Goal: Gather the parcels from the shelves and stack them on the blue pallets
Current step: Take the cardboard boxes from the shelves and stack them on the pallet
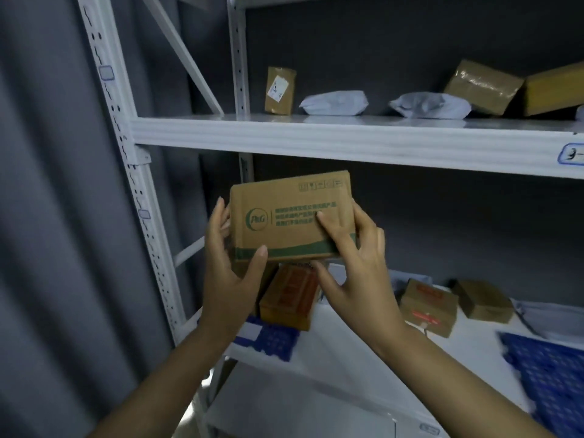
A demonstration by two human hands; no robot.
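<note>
Held parcel: a printed cardboard box (292,216), long axis level, lifted clear between both hands in front of the shelves.
Left hand (229,263): fingers wrapped on its left end.
Right hand (357,263): fingers clamp its right end.
Blue pallet (550,384): below and right of the fingers, nearer the right hand.

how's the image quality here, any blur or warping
Head view: dim, flat lighting; the green-printed brown cardboard box held in both hands is fairly sharp; the blue plastic pallet at lower right is smeared by blur; the white metal shelf upright bows from wide-angle distortion.
</note>
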